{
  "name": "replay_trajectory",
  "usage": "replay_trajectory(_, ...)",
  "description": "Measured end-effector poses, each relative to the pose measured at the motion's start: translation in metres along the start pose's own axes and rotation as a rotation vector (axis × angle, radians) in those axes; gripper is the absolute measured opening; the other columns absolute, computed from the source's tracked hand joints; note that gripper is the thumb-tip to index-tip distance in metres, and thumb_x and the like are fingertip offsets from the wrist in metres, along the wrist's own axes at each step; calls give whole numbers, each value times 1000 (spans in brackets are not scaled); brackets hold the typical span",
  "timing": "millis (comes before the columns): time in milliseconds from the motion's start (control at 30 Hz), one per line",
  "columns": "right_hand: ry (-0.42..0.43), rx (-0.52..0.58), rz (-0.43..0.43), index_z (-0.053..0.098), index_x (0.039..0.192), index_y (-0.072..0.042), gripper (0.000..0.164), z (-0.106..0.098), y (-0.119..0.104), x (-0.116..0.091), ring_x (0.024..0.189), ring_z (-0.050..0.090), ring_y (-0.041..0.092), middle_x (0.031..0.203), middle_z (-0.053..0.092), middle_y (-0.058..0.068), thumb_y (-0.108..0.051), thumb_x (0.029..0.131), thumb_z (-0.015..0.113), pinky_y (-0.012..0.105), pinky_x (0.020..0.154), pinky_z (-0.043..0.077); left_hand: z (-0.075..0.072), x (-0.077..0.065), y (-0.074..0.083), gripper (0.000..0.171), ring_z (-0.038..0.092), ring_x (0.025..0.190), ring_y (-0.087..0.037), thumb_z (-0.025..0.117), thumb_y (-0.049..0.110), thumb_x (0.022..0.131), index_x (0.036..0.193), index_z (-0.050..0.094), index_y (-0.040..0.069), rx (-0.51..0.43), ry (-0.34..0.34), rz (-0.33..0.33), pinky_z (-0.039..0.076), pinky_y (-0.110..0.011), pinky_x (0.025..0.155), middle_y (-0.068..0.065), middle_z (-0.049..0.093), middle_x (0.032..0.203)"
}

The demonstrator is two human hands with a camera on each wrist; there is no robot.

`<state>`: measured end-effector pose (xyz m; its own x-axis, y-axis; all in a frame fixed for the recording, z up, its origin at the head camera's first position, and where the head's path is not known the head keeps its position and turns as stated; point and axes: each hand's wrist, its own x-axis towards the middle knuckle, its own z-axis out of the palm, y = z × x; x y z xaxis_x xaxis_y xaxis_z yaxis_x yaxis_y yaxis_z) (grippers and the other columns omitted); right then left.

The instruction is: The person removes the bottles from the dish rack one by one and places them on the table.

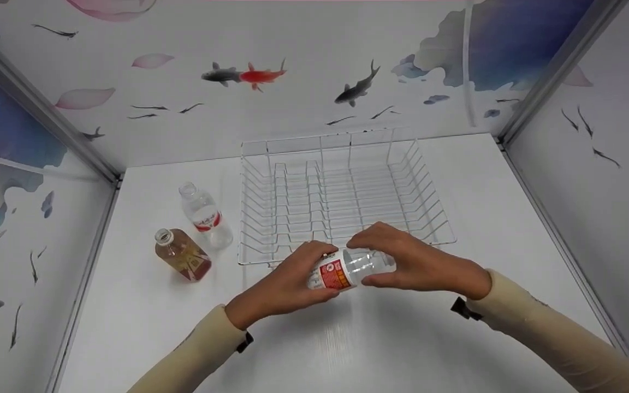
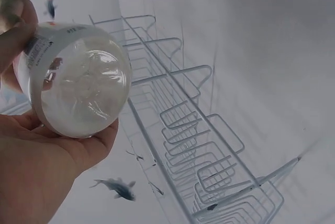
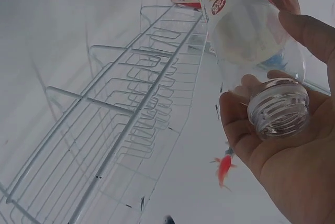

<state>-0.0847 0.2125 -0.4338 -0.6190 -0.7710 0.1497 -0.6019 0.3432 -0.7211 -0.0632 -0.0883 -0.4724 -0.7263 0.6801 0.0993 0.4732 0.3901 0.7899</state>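
A clear plastic bottle (image 1: 366,266) with a red and white label is held sideways in front of the wire rack. Its base (image 2: 86,85) faces the left wrist view. The threaded neck (image 3: 277,110) points right, with no cap on it. My left hand (image 1: 298,275) grips the label end, thumb on the near side and fingers over the far side. My right hand (image 1: 418,259) curls round the shoulder and neck end, its thumb along the near side. In the right wrist view its fingers pass behind the neck.
A white wire dish rack (image 1: 347,191) stands at the back of the white table (image 1: 511,218). Left of it are another clear bottle (image 1: 205,215) with a red label and a brown-tinted bottle (image 1: 183,255), both uncapped. Printed panels (image 1: 292,33) enclose the back and sides.
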Motion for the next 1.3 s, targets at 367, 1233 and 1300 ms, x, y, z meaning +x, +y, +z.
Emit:
replay_trajectory(367,200,-35,-88,65,151,-14,53,-30,3,-8,130,64,27,147,68,-1,-11,101,81,37,106,56,0,-21,-12,78,55,128,-18,89,18,92,159,50,10,-65,84,-13,59,-35,102,-1,56,148)
replay_trajectory(1233,371,-49,57,68,147,-9,44,-47,38,-35,130,67,29,144,70,4,1,104,72,30,107,57,-15,-90,-43,79,60,136,-21,96,10,86,152,55,18,-147,499,-213,50,-60,118,4,60,146)
replay_trajectory(1300,376,-46,70,68,146,-8,43,-47,41,-37,130,67,29,144,70,6,1,104,72,30,107,57,-16,-95,-46,78,59,138,-23,96,10,86,152,55,15,-145,537,-233,49,-61,119,2,61,147)
